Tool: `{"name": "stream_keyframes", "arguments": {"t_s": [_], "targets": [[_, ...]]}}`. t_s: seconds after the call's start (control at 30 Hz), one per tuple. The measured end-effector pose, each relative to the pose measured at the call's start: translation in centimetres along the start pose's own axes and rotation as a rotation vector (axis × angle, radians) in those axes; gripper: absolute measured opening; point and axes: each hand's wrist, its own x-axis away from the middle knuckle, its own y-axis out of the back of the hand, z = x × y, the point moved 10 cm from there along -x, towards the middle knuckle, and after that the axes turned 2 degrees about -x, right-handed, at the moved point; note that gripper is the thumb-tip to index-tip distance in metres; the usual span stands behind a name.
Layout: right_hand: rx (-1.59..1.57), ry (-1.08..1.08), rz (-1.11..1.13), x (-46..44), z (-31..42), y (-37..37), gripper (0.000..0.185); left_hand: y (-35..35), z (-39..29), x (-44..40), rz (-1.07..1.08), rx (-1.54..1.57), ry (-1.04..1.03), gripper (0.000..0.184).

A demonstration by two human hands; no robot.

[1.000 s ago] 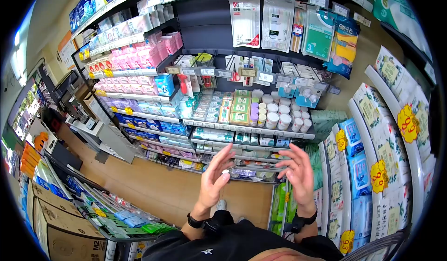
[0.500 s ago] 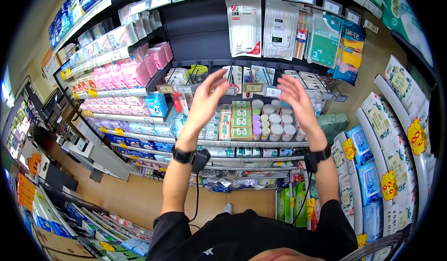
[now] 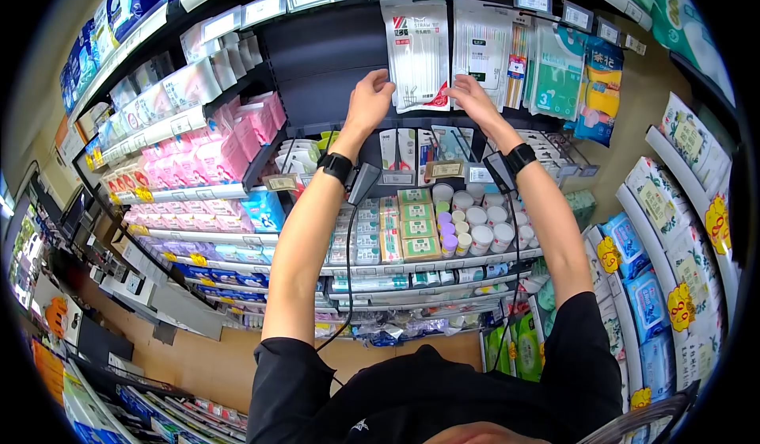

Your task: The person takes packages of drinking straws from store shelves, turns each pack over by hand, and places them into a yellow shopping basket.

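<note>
A white straw packet (image 3: 417, 52) with a red corner hangs upright from the upper rack. At its left edge is my left hand (image 3: 370, 102), its fingers curled near the packet; whether they touch it cannot be made out. My right hand (image 3: 473, 99) is at the packet's lower right corner, fingers apart, in front of a second straw packet (image 3: 480, 56). Further right hang thin striped sticks (image 3: 517, 68), a green packet (image 3: 556, 72) and a blue and yellow packet (image 3: 599, 87).
Scissors (image 3: 398, 152) hang below my hands. Lower down, a shelf holds white round tubs (image 3: 480, 238) and green boxes (image 3: 419, 228). Pink packs (image 3: 218, 159) fill shelves on the left, and blue wipes packs (image 3: 647, 301) stand on the right.
Both hands have risen and moved forward from in front of the lower shelves to the hanging straw packet. The view has come closer to the rack.
</note>
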Motion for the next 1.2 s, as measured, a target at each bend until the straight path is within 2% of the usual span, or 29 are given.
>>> {"name": "stream_keyframes", "arguments": {"t_s": [0.13, 0.2, 0.23, 0.33, 0.37, 0.6, 0.67, 0.7, 0.73, 0.83, 0.9, 1.2], "targets": [[-0.076, -0.067, -0.062, -2.1, -3.0, -0.2, 0.085, -1.9, 1.1, -2.1, 0.043, 0.068, -0.013, 0.056], [-0.051, -0.047, -0.068, -2.6, -3.3, -0.5, 0.084, -2.5, 2.3, -2.8, -0.019, 0.036, 0.028, 0.062], [-0.042, -0.039, -0.083, -2.6, -3.3, -0.6, 0.084, -3.0, 3.0, -3.4, 0.004, 0.003, 0.050, 0.070], [-0.181, -0.071, -0.003, -2.6, -3.6, -1.5, 0.083, -4.0, 5.3, -4.3, 0.036, 0.059, 0.156, 0.073], [-0.172, -0.091, -0.051, -2.6, -3.8, -1.2, 0.080, -4.2, 5.6, -4.4, 0.069, 0.080, 0.151, 0.073], [-0.082, -0.051, -0.104, -1.4, -3.3, -0.4, 0.070, -2.8, 5.4, -4.3, 0.017, 0.034, 0.119, 0.062], [-0.131, -0.051, -0.108, -1.7, -4.3, -0.4, 0.058, -2.9, 4.7, -4.2, 0.078, 0.097, 0.078, 0.053], [-0.194, -0.056, -0.094, -0.8, -3.1, -0.7, 0.043, -2.9, 4.7, -4.2, 0.070, 0.134, 0.063, 0.047], [-0.196, -0.058, -0.094, -0.3, -2.7, -0.6, 0.043, -2.8, 4.4, -3.9, 0.071, 0.133, 0.065, 0.047], [-0.207, 0.008, -0.078, 0.5, -1.4, -0.5, 0.028, -2.7, 3.1, -3.2, 0.111, 0.233, 0.068, 0.045], [-0.245, 0.005, -0.085, 1.0, -0.8, -0.2, 0.028, -2.6, 2.5, -2.4, 0.142, 0.364, 0.096, 0.044], [-0.412, 0.010, -0.076, 4.9, 4.2, 0.7, 0.031, -1.1, -2.3, 0.2, 0.117, 0.423, 0.013, 0.052]]}}
